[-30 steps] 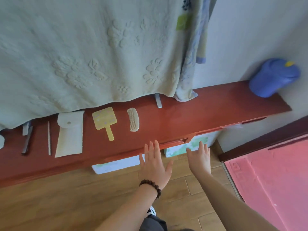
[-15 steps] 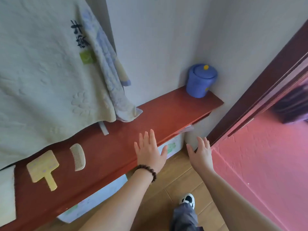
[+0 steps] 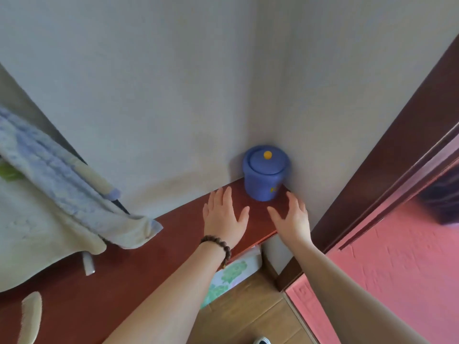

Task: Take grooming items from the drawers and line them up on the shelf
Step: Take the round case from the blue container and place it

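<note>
Head view: at lower left of the frame one cream, fine-toothed comb (image 3: pixel 29 316) lies on your dark red wooden shelf (image 3: pixel 139 264), so the line-up appears begun; the drawers are not clearly visible and how many items remain cannot be told. Your left hand (image 3: pixel 224 217) and right hand (image 3: pixel 291 217), both empty with fingers spread, hover apart at centre frame, flanking the round blue lidded pot (image 3: pixel 265 173) without touching it.
</note>
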The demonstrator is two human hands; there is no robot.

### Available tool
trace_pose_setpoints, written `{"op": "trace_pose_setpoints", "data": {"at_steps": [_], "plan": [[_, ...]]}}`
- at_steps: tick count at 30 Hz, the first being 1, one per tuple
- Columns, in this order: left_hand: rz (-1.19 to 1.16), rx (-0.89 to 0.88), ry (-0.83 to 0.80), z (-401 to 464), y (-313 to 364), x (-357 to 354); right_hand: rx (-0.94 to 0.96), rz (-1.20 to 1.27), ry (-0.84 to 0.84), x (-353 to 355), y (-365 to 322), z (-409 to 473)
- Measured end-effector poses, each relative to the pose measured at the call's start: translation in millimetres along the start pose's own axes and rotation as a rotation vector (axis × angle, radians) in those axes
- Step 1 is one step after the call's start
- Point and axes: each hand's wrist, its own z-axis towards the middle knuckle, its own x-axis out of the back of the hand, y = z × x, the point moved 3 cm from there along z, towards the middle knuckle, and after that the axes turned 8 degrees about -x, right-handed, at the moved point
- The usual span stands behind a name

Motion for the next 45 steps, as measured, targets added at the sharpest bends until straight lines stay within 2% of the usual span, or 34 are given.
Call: {"op": "trace_pose_setpoints", "data": {"at_steps": [8,18,24,30,36,45], "plan": [[-0.012,-0.089,0.03,101.1,35.9,-13.8,0.06,0.043,-0.045,0.0,-20.2,73.9],[-0.181,-0.163,-0.099,178.4,46.7,-44.0,0.041,0.06,-0.065,-18.5,-29.7,115.9],[-0.237,-0.188,-0.005,183.0,42.3,-46.3,0.054,0.127,-0.068,-19.5,-25.6,120.5],[-0.279,-0.193,0.126,161.0,27.5,-17.9,0.074,0.104,-0.09,-18.3,-25.8,121.9],[-0.193,-0.054,0.221,107.2,-19.2,2.5,0.096,0.111,-0.106,-19.3,-24.4,120.3],[-0.027,0.247,0.101,39.6,-107.0,-31.8,0.118,0.139,-0.088,-16.7,-24.7,120.1]]}}
